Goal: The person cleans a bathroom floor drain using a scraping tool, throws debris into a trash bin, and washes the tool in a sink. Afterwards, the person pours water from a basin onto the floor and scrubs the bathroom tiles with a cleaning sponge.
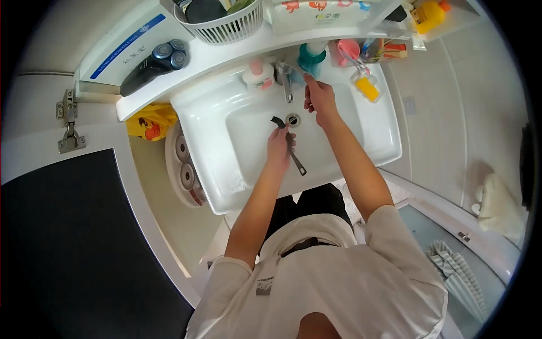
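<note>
Over the white sink basin [245, 141], my left hand [279, 146] is wrapped round a dark, slim-handled tool [291, 148], perhaps a razor or brush. Its curved end points up toward the drain [293, 120], and its handle end has a small hole. My right hand [319, 100] is raised to the right of the faucet [287, 87], fingers curled, near the teal cup [311, 58]. Whether its fingers touch the faucet lever or hold anything is too small to tell.
A pink-topped soap bottle [259, 75] stands left of the faucet. At the right are a pink cup [348, 51] and a yellow item [367, 88]. The shelf above bears an electric shaver [153, 66] and a white basket [226, 31]. A dark-panelled cabinet door [73, 237] stands open at left.
</note>
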The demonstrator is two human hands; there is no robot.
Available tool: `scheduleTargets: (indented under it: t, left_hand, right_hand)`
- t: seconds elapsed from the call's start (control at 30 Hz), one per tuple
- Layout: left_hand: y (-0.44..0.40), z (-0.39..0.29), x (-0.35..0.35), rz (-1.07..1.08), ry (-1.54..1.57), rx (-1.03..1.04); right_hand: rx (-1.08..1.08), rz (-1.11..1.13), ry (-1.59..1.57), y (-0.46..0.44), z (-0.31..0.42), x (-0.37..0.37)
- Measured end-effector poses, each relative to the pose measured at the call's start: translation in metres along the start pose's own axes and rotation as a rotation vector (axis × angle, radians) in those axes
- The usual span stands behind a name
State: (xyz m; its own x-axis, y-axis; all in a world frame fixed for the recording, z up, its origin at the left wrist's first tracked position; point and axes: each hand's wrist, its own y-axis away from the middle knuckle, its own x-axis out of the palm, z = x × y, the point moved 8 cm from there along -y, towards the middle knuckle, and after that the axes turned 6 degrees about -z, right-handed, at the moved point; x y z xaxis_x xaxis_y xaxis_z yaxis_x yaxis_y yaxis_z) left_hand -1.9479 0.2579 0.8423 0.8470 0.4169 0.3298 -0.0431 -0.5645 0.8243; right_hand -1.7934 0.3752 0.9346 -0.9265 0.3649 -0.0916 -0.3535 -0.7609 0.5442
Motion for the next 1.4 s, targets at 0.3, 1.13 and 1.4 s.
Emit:
scheduleTargets:
  t: [0.3, 1.13, 1.4]
  left_hand:
    - [-0.018, -0.011, 0.015, -0.041, 0.000, -0.009]
    - [-0.039, -0.013, 0.037, -0.074, -0.022, -0.075]
    - [-0.039, -0.015, 0.039, -0.093, -0.050, -0.072]
  right_hand:
    - [0.044, 0.075, -0.178, -0.009, 0.009, 0.011]
    - [0.004, 0.065, -0.196, -0.014, 0.023, 0.020]
    - [-0.009, 0.153, -0.224, -0.004, 0.030, 0.019]
